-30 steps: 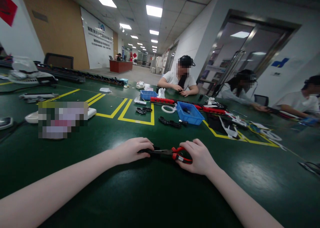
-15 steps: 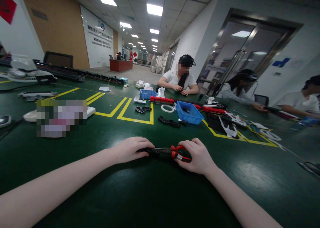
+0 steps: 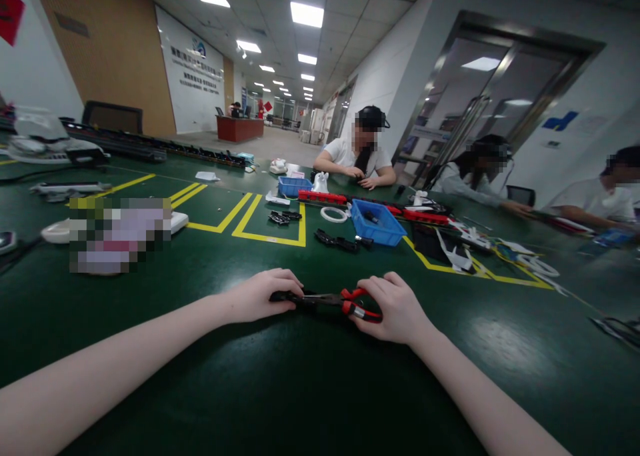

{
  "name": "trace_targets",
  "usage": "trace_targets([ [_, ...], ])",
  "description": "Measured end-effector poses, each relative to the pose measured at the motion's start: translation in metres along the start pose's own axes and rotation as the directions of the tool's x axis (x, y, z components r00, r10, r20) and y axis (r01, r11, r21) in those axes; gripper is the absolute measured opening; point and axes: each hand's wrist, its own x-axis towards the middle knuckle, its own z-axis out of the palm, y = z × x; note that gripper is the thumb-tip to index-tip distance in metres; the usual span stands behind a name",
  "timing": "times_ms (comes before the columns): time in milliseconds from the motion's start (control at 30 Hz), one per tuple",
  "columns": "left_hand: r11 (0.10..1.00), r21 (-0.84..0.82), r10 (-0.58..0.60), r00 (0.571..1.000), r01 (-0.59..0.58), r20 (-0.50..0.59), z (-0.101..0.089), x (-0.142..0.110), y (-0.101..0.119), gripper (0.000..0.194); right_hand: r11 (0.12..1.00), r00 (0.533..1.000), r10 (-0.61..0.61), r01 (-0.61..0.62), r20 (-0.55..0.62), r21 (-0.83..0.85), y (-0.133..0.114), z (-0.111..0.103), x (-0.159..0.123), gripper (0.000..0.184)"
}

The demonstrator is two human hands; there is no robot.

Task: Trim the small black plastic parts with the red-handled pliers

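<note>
My right hand (image 3: 393, 307) is closed round the red-and-black handles of long-nose pliers (image 3: 363, 314), and the handles are spread a little. The plier jaws point left, toward my left hand (image 3: 265, 296). Between thumb and fingers my left hand pinches a small black part (image 3: 281, 297), mostly covered by the fingers. The jaw tips lie against or just over this dark part; whether they grip it I cannot tell. Both hands are low over the green table (image 3: 310, 389).
Ahead stand a blue bin (image 3: 377, 224) and a smaller blue bin (image 3: 294, 187). Black clip-like parts (image 3: 336, 241), a white ring (image 3: 335, 214) and red strips (image 3: 323, 197) lie around them. A blurred-out object (image 3: 123, 236) is at left. A person (image 3: 363, 153) sits opposite; others sit right.
My left hand has shifted slightly left and up, and more of the black part shows beside its fingers. My right hand keeps hold of the pliers, almost unmoved. The whole view has shifted slightly.
</note>
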Motion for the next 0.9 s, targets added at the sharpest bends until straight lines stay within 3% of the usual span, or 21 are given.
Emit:
trace_targets([
  [200, 0.998, -0.063, -0.001, 1.000, 0.001, 0.001, 0.0005, 0.0006, -0.0005, 0.019, 1.000, 1.000, -0.001, 0.001, -0.013, 0.003, -0.0008, 0.0011, -0.0003, 0.040],
  [900, 1.000, -0.022, 0.005, 1.000, -0.005, -0.005, 0.0005, 0.0014, -0.0037, 0.020, 1.000, 1.000, 0.001, -0.001, -0.007, -0.008, 0.0002, 0.0015, 0.0007, 0.040],
])
